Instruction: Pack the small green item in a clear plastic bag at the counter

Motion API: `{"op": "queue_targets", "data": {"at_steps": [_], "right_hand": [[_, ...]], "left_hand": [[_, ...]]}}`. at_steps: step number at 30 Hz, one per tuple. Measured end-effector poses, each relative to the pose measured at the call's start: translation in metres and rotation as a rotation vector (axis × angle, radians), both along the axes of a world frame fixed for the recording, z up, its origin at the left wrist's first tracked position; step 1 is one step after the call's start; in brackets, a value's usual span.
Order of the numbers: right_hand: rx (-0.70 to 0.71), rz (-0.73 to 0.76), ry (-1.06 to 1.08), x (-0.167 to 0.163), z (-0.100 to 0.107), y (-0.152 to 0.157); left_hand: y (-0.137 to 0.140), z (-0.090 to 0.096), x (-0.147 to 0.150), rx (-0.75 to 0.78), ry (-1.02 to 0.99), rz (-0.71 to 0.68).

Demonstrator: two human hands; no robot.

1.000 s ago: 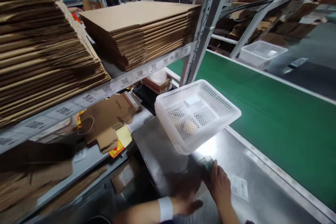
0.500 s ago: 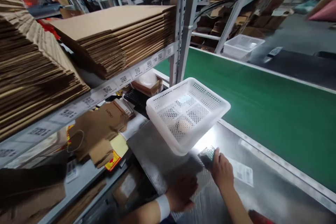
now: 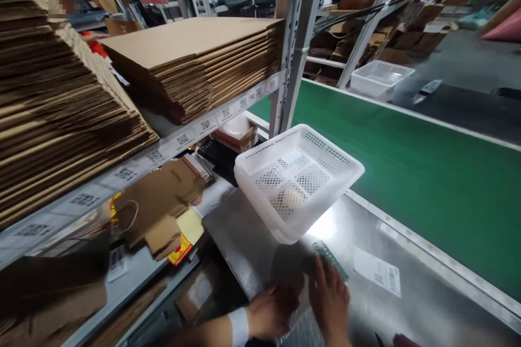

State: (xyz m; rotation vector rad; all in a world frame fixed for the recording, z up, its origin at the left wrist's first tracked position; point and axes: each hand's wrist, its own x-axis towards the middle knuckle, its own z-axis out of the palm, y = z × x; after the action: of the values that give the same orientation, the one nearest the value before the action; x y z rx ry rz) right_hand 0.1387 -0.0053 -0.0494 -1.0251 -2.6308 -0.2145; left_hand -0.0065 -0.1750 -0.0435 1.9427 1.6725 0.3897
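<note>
At the far left, thick stacks of flattened corrugated cardboard (image 3: 61,119) lie on a grey metal shelf (image 3: 171,146) whose front edge carries small square code labels. Under it, folded brown paper bags (image 3: 160,203) with cord handles rest beside a yellow and red slip.

Low in the middle, the left hand (image 3: 272,312), a white band at its wrist, lies on a sheet of clear bubble wrap (image 3: 301,331) spread over the brushed steel table (image 3: 407,314); its fingers look curled down onto the sheet, though motion blur makes it hard to be sure. Just beside it, the right hand (image 3: 329,298) has its fingers spread and pressed flat on a small flat green packet (image 3: 331,257), which lies on the steel just in front of the basket. The packet's surface is too blurred to read.

Above the hands sits a white plastic basket (image 3: 299,181), square with perforated walls and floor, tilted on the table. To the right, a white printed label (image 3: 376,271) lies flat on the steel. Beyond runs a matt green conveyor belt (image 3: 427,173), with a second white basket (image 3: 380,78) far behind it.
</note>
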Motion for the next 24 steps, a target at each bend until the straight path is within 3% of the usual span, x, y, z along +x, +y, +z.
{"op": "queue_targets", "data": {"at_steps": [5,10,13,18,21,24], "right_hand": [[-0.273,0.024,-0.192,0.014,-0.004,0.076],[-0.586,0.043,-0.398,0.005,0.022,0.107],[-0.612,-0.013,-0.427,-0.005,0.038,0.124],[-0.542,-0.079,-0.465,-0.016,0.046,0.140],[-0.264,-0.048,-0.341,-0.013,0.035,0.118],[0.036,-0.044,-0.193,-0.007,0.018,0.065]], "left_hand": [[-0.009,-0.012,-0.004,0.000,0.001,-0.032],[-0.001,-0.018,-0.007,0.035,-0.060,-0.044],[0.019,-0.015,-0.010,0.050,-0.061,-0.051],[0.051,-0.003,-0.016,0.065,-0.025,-0.101],[0.054,0.002,-0.017,0.068,-0.023,-0.105],[0.052,0.001,-0.015,0.033,-0.063,-0.080]]}}
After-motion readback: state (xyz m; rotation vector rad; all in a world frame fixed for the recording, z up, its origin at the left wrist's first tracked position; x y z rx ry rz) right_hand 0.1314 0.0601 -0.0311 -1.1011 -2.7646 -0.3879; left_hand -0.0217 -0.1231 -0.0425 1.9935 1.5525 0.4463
